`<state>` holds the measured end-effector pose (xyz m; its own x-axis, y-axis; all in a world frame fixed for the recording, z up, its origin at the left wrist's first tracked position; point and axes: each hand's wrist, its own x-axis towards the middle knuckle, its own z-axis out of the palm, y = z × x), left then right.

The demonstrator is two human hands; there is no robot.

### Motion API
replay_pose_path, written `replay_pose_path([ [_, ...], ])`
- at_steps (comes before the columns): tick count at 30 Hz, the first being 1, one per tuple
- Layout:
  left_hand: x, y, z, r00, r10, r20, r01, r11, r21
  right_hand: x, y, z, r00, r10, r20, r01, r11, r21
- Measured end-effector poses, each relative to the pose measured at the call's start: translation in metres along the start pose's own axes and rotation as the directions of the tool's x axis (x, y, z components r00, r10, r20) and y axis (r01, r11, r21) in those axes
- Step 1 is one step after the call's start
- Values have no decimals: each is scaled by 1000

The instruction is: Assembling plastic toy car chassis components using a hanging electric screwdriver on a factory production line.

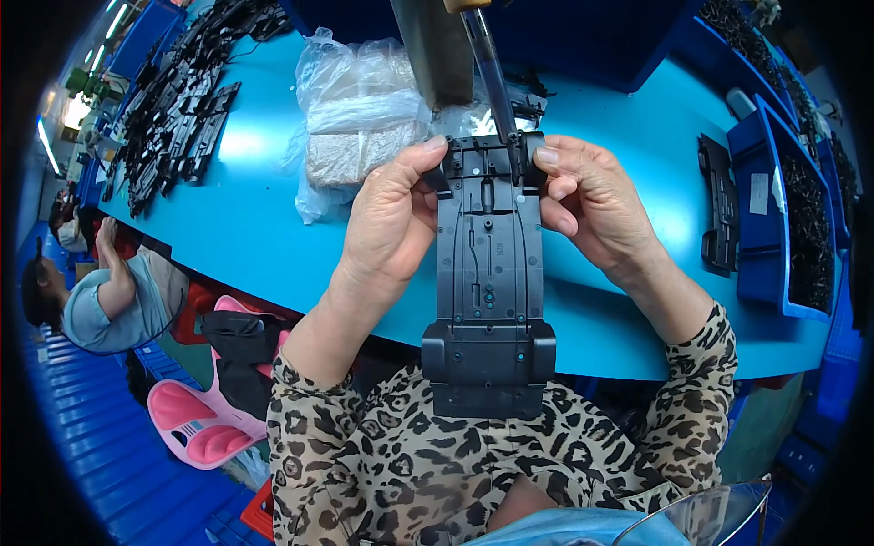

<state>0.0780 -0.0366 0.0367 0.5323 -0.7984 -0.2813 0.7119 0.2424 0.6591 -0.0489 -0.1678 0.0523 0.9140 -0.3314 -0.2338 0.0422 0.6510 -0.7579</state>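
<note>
A long black moulded plastic chassis plate (490, 264), with wheel-arch-like flanges at both ends, is held up in front of my body. My left hand (391, 214) grips its far left corner, thumb on top. At the far right corner, my right hand (596, 196) is closed on the same plate, thumb and fingertips at the edge. A slim dark shaft (492, 77) comes down from above, its lower end overlapping the plate's far right part. Beside it stands a grey metal bar (435, 55). Whether the shaft touches the plate I cannot tell.
On the turquoise table (264, 246) lies a plastic-wrapped bundle (360, 118). Black parts are heaped (187, 109) at the far left. Another long black part (719, 205) lies right, beside a blue bin (765, 227) of small dark pieces. A person (118, 291) sits at left.
</note>
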Motion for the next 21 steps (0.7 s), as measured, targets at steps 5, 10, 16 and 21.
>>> replay_pose_path([
  [5, 0, 1, 1, 1000, -2, -9, 2, 1000, -1, 0, -1, 0, 1000, -3, 3, 3, 1000, -7],
  [10, -1, 1, 3, 1000, 7, 0, -7, 1000, 10, 0, -1, -1, 1000, -2, 7, 2, 1000, -1],
  [16, -2, 2, 2, 1000, 23, 17, -23, 999, 31, -1, -3, 2, 1000, 0, 9, 0, 1000, -30],
  [21, -3, 1, 4, 998, 59, 26, -61, 997, 57, -1, -2, 1, 1000, 4, 1, -4, 999, -34],
])
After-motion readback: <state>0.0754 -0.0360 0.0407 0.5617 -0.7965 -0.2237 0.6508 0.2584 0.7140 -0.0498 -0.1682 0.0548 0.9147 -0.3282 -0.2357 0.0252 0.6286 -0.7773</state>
